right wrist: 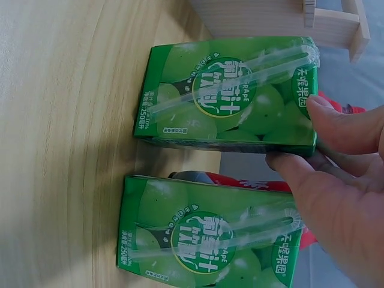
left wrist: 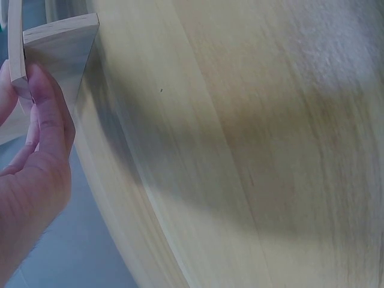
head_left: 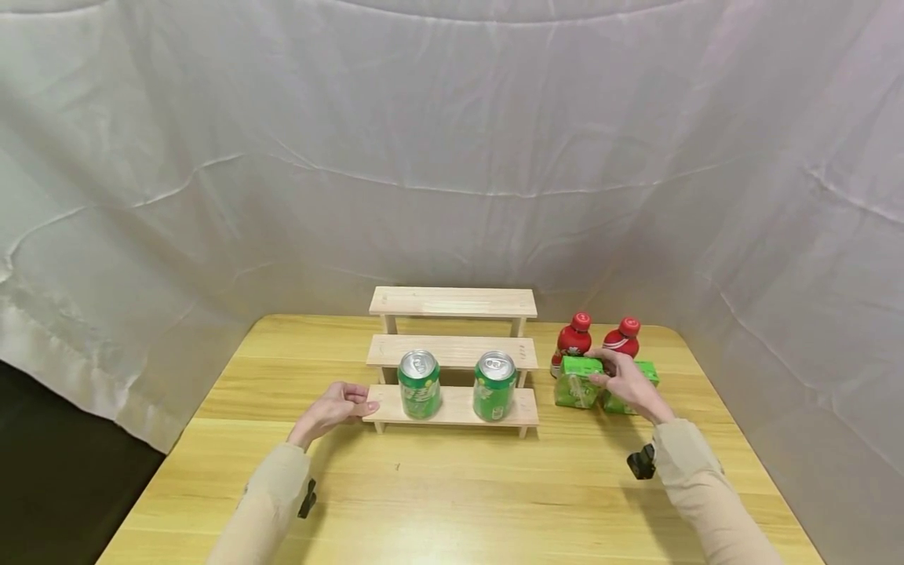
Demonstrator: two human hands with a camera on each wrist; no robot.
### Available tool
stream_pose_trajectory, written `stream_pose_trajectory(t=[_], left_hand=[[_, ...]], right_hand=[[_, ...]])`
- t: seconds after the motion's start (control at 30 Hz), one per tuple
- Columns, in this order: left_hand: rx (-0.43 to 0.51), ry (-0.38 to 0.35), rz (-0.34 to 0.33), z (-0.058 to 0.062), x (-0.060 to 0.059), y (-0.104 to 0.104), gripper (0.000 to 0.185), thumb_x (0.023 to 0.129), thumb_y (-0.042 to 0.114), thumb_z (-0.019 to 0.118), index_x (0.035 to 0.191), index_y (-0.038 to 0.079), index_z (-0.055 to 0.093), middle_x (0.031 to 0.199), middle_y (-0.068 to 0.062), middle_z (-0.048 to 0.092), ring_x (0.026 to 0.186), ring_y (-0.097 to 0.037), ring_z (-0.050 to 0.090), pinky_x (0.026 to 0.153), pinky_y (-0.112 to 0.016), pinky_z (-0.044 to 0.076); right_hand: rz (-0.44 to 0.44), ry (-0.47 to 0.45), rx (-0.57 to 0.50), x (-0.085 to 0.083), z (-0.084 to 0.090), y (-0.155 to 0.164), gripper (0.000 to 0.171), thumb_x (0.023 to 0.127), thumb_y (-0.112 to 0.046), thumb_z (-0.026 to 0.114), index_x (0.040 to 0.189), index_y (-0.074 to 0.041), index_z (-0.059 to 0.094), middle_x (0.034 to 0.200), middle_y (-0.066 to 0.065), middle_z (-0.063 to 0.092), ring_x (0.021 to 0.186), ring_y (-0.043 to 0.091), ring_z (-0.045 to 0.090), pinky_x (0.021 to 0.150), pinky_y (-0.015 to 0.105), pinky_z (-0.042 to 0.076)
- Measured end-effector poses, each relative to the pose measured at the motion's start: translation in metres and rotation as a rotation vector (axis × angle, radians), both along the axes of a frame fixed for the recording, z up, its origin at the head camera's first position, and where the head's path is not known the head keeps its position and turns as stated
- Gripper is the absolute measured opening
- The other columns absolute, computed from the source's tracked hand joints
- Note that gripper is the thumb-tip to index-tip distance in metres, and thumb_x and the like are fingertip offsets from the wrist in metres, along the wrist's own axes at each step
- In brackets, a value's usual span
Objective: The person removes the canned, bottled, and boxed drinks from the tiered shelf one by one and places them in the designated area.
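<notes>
Greyish-white cloth (head_left: 452,118) hangs across the top and both sides of the head frame. Below it lies the worktop (head_left: 452,502), of yellowish wood grain, filling the lower middle. Near the centre stands a pale wooden rack (head_left: 452,300) with three stepped boards.

Two hands are at work. The left hand (head_left: 335,406), left of centre, pinches the left end of the lowest board (head_left: 457,404) between thumb and fingers. The right hand (head_left: 628,382), right of centre, grasps the upper end of the left juice box (head_left: 575,388) with thumb and fingers.

Two red bottles (head_left: 574,341) stand behind the boxes, to the right of the rack. Two green cans (head_left: 421,391) stand upright and apart on the lowest board. The left juice box is upright, nearer to the rack; whether its base touches the worktop, I cannot tell. Just beside it, the right juice box (right wrist: 207,231) stands, partly covered by the hand in the head view. Smallest are the wrapped straws (right wrist: 234,82), set obliquely on the box fronts.
</notes>
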State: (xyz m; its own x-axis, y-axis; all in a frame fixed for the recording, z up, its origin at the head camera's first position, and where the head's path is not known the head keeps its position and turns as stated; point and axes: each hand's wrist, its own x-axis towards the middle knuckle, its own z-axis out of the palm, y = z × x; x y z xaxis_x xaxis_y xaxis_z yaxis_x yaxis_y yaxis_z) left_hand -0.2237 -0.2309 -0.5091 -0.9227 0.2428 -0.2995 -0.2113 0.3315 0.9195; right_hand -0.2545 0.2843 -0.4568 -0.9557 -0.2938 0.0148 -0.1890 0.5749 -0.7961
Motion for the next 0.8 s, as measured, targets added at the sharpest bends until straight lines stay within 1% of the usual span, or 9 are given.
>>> stream_pose_trajectory(t=[0.23, 0.33, 0.37, 0.43, 0.47, 0.53, 0.6, 0.67, 0.8], left_hand=[[0.004, 0.002, 0.000, 0.001, 0.001, 0.000, 0.048, 0.093, 0.009, 0.069, 0.127, -0.019, 0.050, 0.100, -0.009, 0.064, 0.082, -0.012, 0.060, 0.079, -0.034, 0.057], [0.005, 0.001, -0.001, 0.001, 0.001, 0.000, 0.048, 0.093, 0.009, 0.069, 0.127, -0.019, 0.050, 0.101, -0.010, 0.064, 0.082, -0.012, 0.060, 0.080, -0.033, 0.057], [0.004, 0.001, -0.001, 0.001, 0.001, 0.000, 0.048, 0.093, 0.010, 0.069, 0.126, -0.018, 0.050, 0.101, -0.010, 0.064, 0.082, -0.012, 0.060, 0.080, -0.033, 0.057], [0.003, 0.001, -0.001, 0.000, 0.000, -0.001, 0.048, 0.093, 0.010, 0.069, 0.126, -0.018, 0.050, 0.101, -0.010, 0.064, 0.082, -0.012, 0.060, 0.080, -0.033, 0.057], [0.001, 0.001, -0.001, 0.000, 0.000, -0.001, 0.048, 0.093, 0.010, 0.069, 0.126, -0.018, 0.050, 0.101, -0.010, 0.064, 0.082, -0.012, 0.060, 0.080, -0.033, 0.057], [-0.004, 0.001, 0.001, 0.000, -0.001, -0.001, 0.048, 0.093, 0.010, 0.070, 0.126, -0.018, 0.050, 0.101, -0.009, 0.063, 0.083, -0.012, 0.060, 0.080, -0.033, 0.056], [-0.003, -0.004, 0.008, 0.000, -0.001, -0.001, 0.048, 0.092, 0.010, 0.070, 0.126, -0.017, 0.051, 0.100, -0.009, 0.063, 0.083, -0.012, 0.060, 0.080, -0.032, 0.056], [-0.008, -0.002, 0.005, 0.000, -0.002, -0.001, 0.048, 0.092, 0.011, 0.071, 0.126, -0.017, 0.051, 0.100, -0.008, 0.063, 0.083, -0.011, 0.060, 0.081, -0.032, 0.056], [-0.012, -0.003, 0.005, 0.001, -0.002, -0.001, 0.048, 0.092, 0.012, 0.071, 0.125, -0.017, 0.051, 0.100, -0.008, 0.064, 0.083, -0.011, 0.060, 0.081, -0.032, 0.056]], right_hand=[[0.020, -0.023, -0.053, -0.002, -0.001, 0.002, 0.047, 0.098, 0.003, 0.055, 0.141, 0.016, 0.041, 0.139, 0.039, 0.049, 0.127, 0.048, 0.052, 0.082, 0.009, 0.048], [0.022, -0.032, -0.072, -0.002, -0.001, 0.003, 0.050, 0.098, 0.004, 0.054, 0.144, 0.016, 0.038, 0.143, 0.039, 0.045, 0.133, 0.051, 0.047, 0.087, 0.007, 0.046], [0.023, -0.035, -0.073, -0.002, -0.001, 0.003, 0.051, 0.098, 0.004, 0.054, 0.144, 0.016, 0.037, 0.145, 0.039, 0.043, 0.135, 0.051, 0.045, 0.090, 0.008, 0.047], [0.020, -0.039, -0.076, -0.001, 0.000, 0.003, 0.053, 0.098, 0.003, 0.055, 0.146, 0.015, 0.036, 0.148, 0.039, 0.040, 0.140, 0.052, 0.040, 0.101, 0.017, 0.048], [0.018, -0.041, -0.078, -0.001, 0.000, 0.003, 0.054, 0.098, 0.003, 0.055, 0.146, 0.015, 0.035, 0.149, 0.038, 0.039, 0.142, 0.052, 0.037, 0.108, 0.024, 0.047], [0.014, -0.047, -0.080, 0.000, 0.001, 0.002, 0.056, 0.098, 0.002, 0.056, 0.148, 0.014, 0.033, 0.152, 0.038, 0.036, 0.145, 0.052, 0.031, 0.117, 0.040, 0.038], [0.005, -0.054, -0.089, 0.002, 0.002, 0.002, 0.059, 0.097, 0.002, 0.057, 0.149, 0.014, 0.031, 0.153, 0.037, 0.034, 0.147, 0.051, 0.027, 0.119, 0.052, 0.028], [-0.010, -0.061, -0.096, 0.004, 0.003, 0.001, 0.061, 0.097, 0.001, 0.058, 0.149, 0.014, 0.030, 0.155, 0.037, 0.032, 0.148, 0.051, 0.023, 0.119, 0.057, 0.023], [-0.043, -0.050, -0.112, 0.012, 0.007, -0.002, 0.064, 0.096, -0.002, 0.062, 0.150, 0.013, 0.030, 0.156, 0.036, 0.031, 0.150, 0.051, 0.020, 0.121, 0.059, 0.020]])
